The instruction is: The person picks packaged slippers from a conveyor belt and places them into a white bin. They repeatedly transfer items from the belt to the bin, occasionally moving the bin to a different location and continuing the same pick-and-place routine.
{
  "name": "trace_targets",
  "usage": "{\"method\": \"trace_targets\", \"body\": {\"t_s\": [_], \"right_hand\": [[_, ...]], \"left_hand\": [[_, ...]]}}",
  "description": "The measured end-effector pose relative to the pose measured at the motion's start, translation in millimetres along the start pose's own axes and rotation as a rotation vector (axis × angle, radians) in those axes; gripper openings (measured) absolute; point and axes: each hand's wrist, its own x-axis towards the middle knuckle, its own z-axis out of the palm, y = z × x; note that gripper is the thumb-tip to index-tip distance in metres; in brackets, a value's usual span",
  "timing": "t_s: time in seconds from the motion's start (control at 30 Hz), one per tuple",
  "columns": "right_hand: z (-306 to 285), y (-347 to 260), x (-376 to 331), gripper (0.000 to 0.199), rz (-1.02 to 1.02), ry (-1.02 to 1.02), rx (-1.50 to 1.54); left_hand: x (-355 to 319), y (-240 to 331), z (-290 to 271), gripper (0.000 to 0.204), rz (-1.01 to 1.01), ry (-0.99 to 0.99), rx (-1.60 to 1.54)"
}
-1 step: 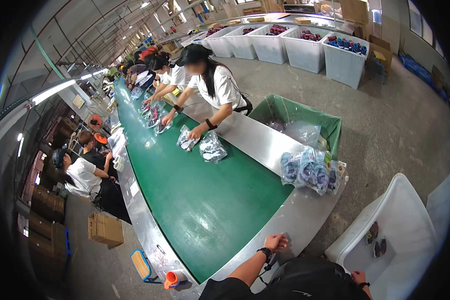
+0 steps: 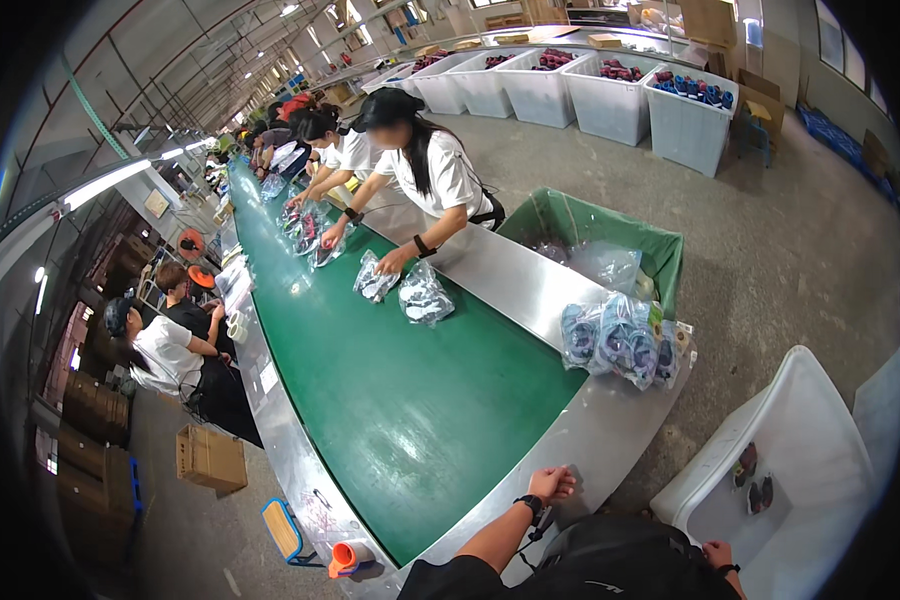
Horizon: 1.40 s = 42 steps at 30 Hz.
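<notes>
My left hand rests at the bare metal edge of the conveyor's near end, its fingers curled in with nothing in them. Low on the right, beside the large white bin, is my right hand, partly behind my body. Its fingers are too small and hidden to read. Inside that bin lie a few dark shoes. Clear bags of blue-purple shoes sit on the metal corner, ahead of my left hand. Farther up the green belt, a co-worker's hand touches bagged white-and-black shoes; another such bag lies next to it.
A green-lined bin with clear plastic stands right of the belt. White tubs of shoes line the back. An orange cup sits on the left ledge near a small stool. More people work along both sides; a cardboard box is on the floor.
</notes>
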Motion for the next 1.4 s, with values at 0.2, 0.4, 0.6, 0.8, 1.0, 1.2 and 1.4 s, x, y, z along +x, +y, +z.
{"method": "trace_targets", "body": {"t_s": [0.2, 0.4, 0.6, 0.8, 1.0, 1.2, 1.4], "right_hand": [[1.4, -4.6, -2.0, 0.015, 0.031, -0.024, 0.061], [2.6, 0.5, 4.6, 0.014, 0.007, -0.056, 0.02], [4.0, -4.2, -1.0, 0.014, 0.009, -0.003, 0.032], [5.3, -1.9, 1.2, 0.014, 0.015, -0.001, 0.04], [4.9, 1.6, 3.9, 0.013, 0.032, -0.022, 0.093], [6.0, 0.7, 1.5, 0.011, 0.013, -0.021, 0.081], [6.1, 1.8, 0.1, 0.011, 0.03, -0.022, 0.102]], "left_hand": [[-0.3, 1.1, -0.5, 0.031, -0.001, -0.01, 0.013], [-3.3, 3.2, 0.5, 0.032, -0.002, -0.004, 0.025], [-2.6, 3.7, 0.5, 0.032, 0.001, -0.004, 0.034], [-2.5, 4.0, 0.1, 0.031, 0.0, -0.004, 0.036], [-2.0, 2.9, -0.4, 0.03, 0.001, -0.009, 0.026], [-1.2, 2.0, -0.5, 0.029, -0.003, -0.004, 0.018], [-2.1, 2.8, -0.4, 0.029, -0.001, -0.002, 0.022]]}}
